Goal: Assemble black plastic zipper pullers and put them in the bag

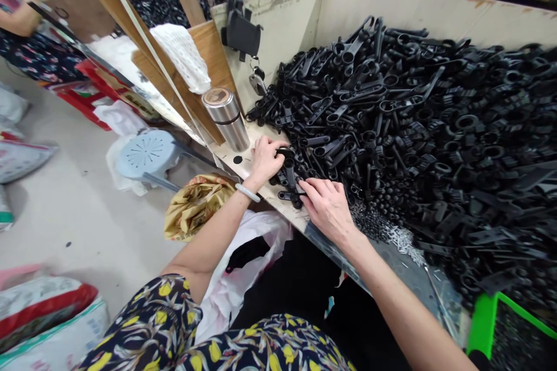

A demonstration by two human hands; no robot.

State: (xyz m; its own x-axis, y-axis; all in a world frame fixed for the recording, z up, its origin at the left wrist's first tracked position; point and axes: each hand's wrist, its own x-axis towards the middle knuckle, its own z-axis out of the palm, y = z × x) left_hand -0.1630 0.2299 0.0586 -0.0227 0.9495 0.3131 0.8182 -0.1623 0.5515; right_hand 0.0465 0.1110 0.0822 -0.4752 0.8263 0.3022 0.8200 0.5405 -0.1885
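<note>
My left hand is at the left edge of the parts, thumb and fingers closed around a black plastic part. A pale bangle circles that wrist. My right hand lies palm down at the front of the bench, its fingertips touching small black parts; whether it pinches one is hidden beneath the fingers. Beyond both hands rises a big heap of black plastic clamp-like pieces with ring ends. Small black round pieces and silver pins lie to the right of my right hand.
A steel thermos stands just left of my left hand. A black phone holder hangs on the bin wall, keys below it. A green tray is at lower right, a blue stool at left. Another person sits far left.
</note>
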